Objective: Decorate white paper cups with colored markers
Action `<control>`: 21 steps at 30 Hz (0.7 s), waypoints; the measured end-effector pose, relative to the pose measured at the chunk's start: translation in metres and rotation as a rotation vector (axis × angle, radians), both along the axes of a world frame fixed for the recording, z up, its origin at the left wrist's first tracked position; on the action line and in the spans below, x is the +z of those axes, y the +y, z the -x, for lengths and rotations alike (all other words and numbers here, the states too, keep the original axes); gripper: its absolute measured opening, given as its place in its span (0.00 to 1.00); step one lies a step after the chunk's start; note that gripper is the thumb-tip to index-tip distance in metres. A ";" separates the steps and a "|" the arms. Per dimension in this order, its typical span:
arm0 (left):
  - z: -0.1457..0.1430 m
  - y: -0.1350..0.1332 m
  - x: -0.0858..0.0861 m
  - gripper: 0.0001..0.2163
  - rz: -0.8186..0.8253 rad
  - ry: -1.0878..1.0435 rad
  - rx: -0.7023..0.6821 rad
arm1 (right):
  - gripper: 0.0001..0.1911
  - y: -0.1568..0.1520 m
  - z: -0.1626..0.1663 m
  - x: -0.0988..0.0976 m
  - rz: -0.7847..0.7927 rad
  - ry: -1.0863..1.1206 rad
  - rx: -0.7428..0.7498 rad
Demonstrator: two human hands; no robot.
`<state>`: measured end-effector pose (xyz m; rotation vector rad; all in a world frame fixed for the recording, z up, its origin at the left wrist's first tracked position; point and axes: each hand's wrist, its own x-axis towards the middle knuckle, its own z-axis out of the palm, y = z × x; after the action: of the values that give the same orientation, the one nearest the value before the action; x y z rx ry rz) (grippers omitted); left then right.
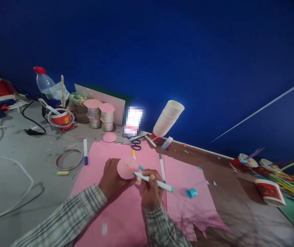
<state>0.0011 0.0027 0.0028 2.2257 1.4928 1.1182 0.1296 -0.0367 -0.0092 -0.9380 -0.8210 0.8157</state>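
Note:
My left hand point(112, 178) is closed around a small cup topped with a pink paper disc point(126, 168), held just above a large pink paper sheet point(188, 199). My right hand point(150, 190) pinches a white marker with a teal end point(159, 184), its tip touching the disc's right edge. A teal marker cap point(192, 192) lies on the sheet to the right.
Blue-capped marker point(85, 151), another marker point(162, 167), scissors point(134, 144), a pink disc point(109, 137), tape rings point(69, 159), a leaning stack of white cups point(167, 120), pink-topped cups point(100, 116), a bottle point(44, 82), red cups and straws point(278, 178) at right. Cables cross the left.

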 end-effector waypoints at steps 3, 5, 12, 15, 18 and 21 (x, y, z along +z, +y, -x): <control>0.000 0.000 0.000 0.12 0.010 -0.002 -0.002 | 0.13 0.000 0.000 0.002 -0.003 0.013 0.000; 0.000 0.000 0.000 0.13 0.018 -0.011 0.002 | 0.13 0.000 0.000 0.003 0.000 0.015 -0.004; -0.001 0.000 -0.004 0.15 0.033 -0.010 0.028 | 0.15 0.003 -0.004 0.005 0.022 0.019 -0.066; 0.000 0.000 -0.004 0.15 0.026 -0.008 0.034 | 0.16 0.003 -0.005 0.005 0.040 0.008 -0.071; 0.000 -0.001 -0.002 0.13 0.011 -0.001 0.022 | 0.16 0.003 -0.003 0.005 0.047 0.000 -0.060; -0.001 -0.001 -0.002 0.13 -0.001 -0.003 0.022 | 0.15 0.003 -0.001 0.005 0.039 -0.002 -0.044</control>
<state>0.0017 0.0018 0.0007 2.2123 1.5191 1.1290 0.1309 -0.0339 -0.0045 -0.9886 -0.7860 0.7950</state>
